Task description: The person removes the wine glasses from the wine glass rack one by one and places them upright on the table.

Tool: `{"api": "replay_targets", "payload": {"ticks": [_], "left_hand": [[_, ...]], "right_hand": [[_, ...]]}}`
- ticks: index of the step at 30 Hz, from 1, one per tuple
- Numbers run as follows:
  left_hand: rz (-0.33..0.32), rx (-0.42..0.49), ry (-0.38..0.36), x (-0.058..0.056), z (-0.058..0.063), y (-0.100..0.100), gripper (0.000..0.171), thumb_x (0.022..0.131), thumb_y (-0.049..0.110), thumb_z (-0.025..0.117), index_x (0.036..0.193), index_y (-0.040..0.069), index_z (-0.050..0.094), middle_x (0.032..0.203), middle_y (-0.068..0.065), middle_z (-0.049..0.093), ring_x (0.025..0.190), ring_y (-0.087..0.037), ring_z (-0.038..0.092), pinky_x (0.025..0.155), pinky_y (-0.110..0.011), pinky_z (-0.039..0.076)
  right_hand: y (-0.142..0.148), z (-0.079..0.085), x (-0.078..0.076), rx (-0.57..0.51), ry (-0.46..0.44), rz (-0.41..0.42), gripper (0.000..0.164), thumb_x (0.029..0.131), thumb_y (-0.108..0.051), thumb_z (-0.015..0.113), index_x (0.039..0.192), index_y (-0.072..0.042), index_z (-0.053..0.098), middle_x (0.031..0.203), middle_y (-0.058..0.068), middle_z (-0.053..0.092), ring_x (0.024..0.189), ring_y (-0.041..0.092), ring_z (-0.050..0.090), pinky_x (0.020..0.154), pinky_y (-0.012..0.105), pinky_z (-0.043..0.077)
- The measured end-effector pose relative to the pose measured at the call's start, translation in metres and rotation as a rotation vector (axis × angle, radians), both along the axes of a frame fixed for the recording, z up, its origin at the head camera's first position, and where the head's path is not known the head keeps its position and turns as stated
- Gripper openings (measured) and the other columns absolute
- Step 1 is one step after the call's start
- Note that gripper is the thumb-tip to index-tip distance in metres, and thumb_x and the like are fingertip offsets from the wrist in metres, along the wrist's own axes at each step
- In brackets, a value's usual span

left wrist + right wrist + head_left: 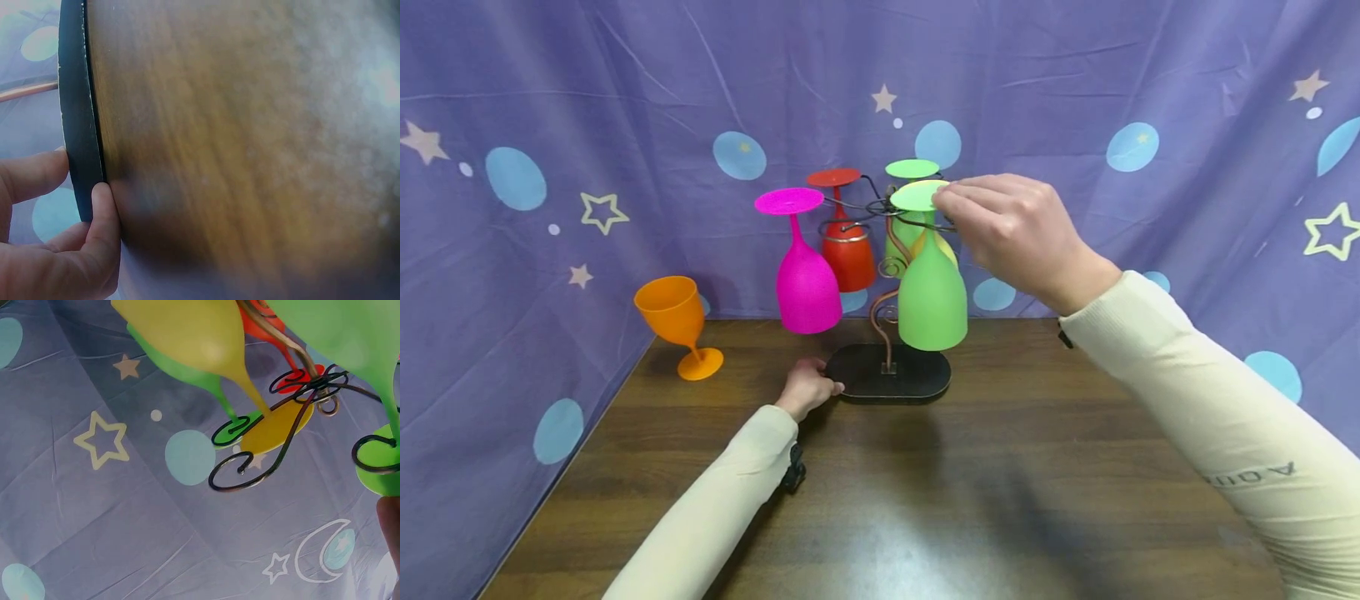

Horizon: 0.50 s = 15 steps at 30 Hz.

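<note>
My right hand [1011,229] pinches the rim of the foot of a green goblet [933,304], which hangs upside down at the front right of a metal wine glass rack. In the right wrist view, a curled rack hook [369,464] passes around that goblet's stem. Low at the left, my left hand [805,387] grips the edge of the rack's black oval base [917,379], thumb and fingers on either side of it. Also upside down on the rack are a magenta goblet [808,287], a red goblet [850,262], a second green goblet [912,168] and a yellow goblet [187,337].
An orange goblet [672,310] stands upright at the table's back left. The rack's curved copper-coloured stem [883,325] rises from its base. Behind the wooden table [1037,467] hangs a purple curtain [1030,75] with stars and blue spots.
</note>
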State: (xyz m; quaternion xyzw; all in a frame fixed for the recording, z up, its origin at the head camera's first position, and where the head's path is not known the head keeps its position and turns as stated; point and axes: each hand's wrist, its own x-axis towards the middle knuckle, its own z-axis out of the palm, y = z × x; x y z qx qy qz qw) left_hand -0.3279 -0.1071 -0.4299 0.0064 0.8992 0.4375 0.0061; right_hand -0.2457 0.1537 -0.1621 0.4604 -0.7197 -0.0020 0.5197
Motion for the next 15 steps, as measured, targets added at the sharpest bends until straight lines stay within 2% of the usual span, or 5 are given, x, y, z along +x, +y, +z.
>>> {"api": "replay_targets", "payload": {"ticks": [5, 9, 15], "left_hand": [[-0.006, -0.008, 0.006, 0.001, 0.002, -0.001, 0.041, 0.071, 0.007, 0.077, 0.105, -0.009, 0.059, 0.098, -0.023, 0.063, 0.097, -0.038, 0.058, 0.086, -0.044, 0.047], [-0.015, -0.012, 0.015, 0.001, 0.004, -0.002, 0.035, 0.071, 0.006, 0.076, 0.1, -0.008, 0.061, 0.097, -0.022, 0.063, 0.099, -0.039, 0.058, 0.086, -0.045, 0.047], [-0.013, -0.005, 0.015, 0.003, 0.004, -0.002, 0.036, 0.07, 0.005, 0.077, 0.099, -0.009, 0.06, 0.096, -0.023, 0.062, 0.098, -0.039, 0.058, 0.086, -0.044, 0.047]], "right_hand": [[0.007, 0.005, -0.007, 0.038, -0.024, -0.065, 0.027, 0.089, 0.006, 0.046, 0.099, 0.0, 0.071, 0.097, 0.013, 0.072, 0.088, 0.029, 0.069, 0.077, 0.044, 0.055], [0.014, 0.005, -0.01, 0.015, -0.048, -0.082, 0.027, 0.089, 0.007, 0.046, 0.098, 0.0, 0.07, 0.096, 0.012, 0.072, 0.089, 0.028, 0.069, 0.077, 0.043, 0.055], [0.022, 0.002, -0.012, -0.008, -0.065, -0.111, 0.023, 0.092, 0.003, 0.048, 0.097, -0.001, 0.07, 0.094, 0.011, 0.073, 0.086, 0.028, 0.069, 0.074, 0.043, 0.055]]}}
